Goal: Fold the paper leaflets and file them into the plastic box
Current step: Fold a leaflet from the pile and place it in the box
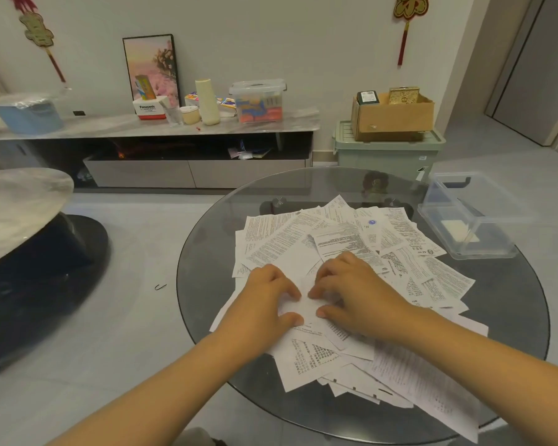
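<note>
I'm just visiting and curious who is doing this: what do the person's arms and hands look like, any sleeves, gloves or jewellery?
Both arms are bare as far as the picture shows, with no sleeves in view. The left hand and the right hand wear no gloves, and no rings, watch or bracelet can be seen. The fingernails look short and unpainted.

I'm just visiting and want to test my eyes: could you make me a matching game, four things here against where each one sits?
Things:
1. clear plastic box
2. brown cardboard box
3. white printed paper leaflets
4. framed pink picture

Places:
A. leaning on the wall
B. spread over the round glass table
C. on the green storage bin
D. at the table's right edge

Pairs: 1-D, 2-C, 3-B, 4-A
</note>
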